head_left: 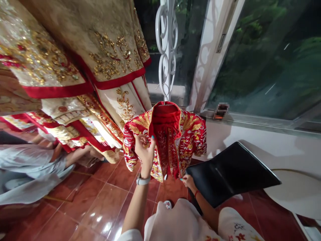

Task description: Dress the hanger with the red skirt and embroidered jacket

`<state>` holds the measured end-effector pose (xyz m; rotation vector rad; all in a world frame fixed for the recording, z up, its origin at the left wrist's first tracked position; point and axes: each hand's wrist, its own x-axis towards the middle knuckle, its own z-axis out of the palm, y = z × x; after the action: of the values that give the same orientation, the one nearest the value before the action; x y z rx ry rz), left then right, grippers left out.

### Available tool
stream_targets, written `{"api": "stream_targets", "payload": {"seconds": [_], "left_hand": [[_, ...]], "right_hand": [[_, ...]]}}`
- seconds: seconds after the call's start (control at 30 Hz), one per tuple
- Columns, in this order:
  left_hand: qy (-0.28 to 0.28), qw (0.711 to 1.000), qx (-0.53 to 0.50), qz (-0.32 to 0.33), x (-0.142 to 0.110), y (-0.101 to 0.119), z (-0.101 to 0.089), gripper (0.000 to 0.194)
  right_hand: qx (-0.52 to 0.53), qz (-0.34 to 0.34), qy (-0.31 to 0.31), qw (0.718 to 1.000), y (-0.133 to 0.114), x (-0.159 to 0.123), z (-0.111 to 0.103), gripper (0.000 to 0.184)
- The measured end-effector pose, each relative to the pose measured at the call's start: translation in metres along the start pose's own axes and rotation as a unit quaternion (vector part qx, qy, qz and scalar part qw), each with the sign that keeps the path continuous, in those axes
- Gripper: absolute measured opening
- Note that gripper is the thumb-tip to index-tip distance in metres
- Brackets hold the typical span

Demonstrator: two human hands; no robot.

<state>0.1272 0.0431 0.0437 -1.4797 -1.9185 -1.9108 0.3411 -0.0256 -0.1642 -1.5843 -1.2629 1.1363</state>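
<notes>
A short-sleeved red jacket (198, 134) with gold and silver embroidery hangs by a wire hook (165, 97) from a white scrolled metal post (164, 50). Its front is parted, and red lining shows inside. My left hand (145, 152), a watch (143, 181) on its wrist, is raised at the left front panel. Its fingers are curled on the embroidered cloth and the thumb lies by the opening's edge. Lower down, my right hand (188, 181) pinches the bottom corner of the right front panel. That wrist wears a red band.
Long cream and gold garments with red borders (120, 78) hang at the left. Beneath them a person in pale clothing (27, 160) sits, blurred. A black folder-like panel (233, 174) stands at right, beside a round white surface (296, 190). Windows (265, 60) rise behind; red tiles (100, 207) cover the floor.
</notes>
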Motion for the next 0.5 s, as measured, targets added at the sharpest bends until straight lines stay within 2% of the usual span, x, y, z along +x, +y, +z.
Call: {"api": "stream_targets", "payload": {"seconds": [0.07, 0.1, 0.2, 0.27, 0.37, 0.4, 0.43, 0.5], "left_hand": [[-0.012, 0.999, 0.031, 0.02, -0.014, -0.013, 0.007, 0.051], [-0.019, 0.998, 0.047, 0.028, -0.021, -0.021, 0.011, 0.052], [-0.009, 0.998, 0.052, 0.029, -0.032, -0.043, 0.017, 0.029], [0.009, 0.998, 0.058, 0.036, -0.032, -0.054, 0.02, 0.039], [-0.013, 0.993, 0.11, 0.044, -0.027, -0.063, 0.03, 0.099], [-0.029, 0.991, 0.127, 0.036, -0.024, -0.065, 0.036, 0.111], [-0.041, 0.989, 0.14, 0.021, -0.022, -0.067, 0.042, 0.115], [-0.042, 0.987, 0.158, -0.009, -0.014, -0.071, 0.049, 0.112]], "right_hand": [[-0.022, -0.018, 0.119, 0.993, -0.014, 0.027, -0.007, 0.042], [-0.028, -0.045, 0.178, 0.983, -0.028, 0.044, -0.01, 0.055], [-0.05, -0.181, 0.322, 0.928, -0.086, 0.092, -0.021, 0.087], [-0.071, -0.226, 0.377, 0.895, -0.124, 0.114, -0.029, 0.093], [-0.105, -0.242, 0.42, 0.868, -0.159, 0.133, -0.043, 0.084], [-0.113, -0.257, 0.414, 0.866, -0.165, 0.137, -0.048, 0.077], [-0.114, -0.28, 0.394, 0.868, -0.169, 0.142, -0.054, 0.069], [-0.085, -0.333, 0.336, 0.877, -0.174, 0.152, -0.066, 0.048]]}}
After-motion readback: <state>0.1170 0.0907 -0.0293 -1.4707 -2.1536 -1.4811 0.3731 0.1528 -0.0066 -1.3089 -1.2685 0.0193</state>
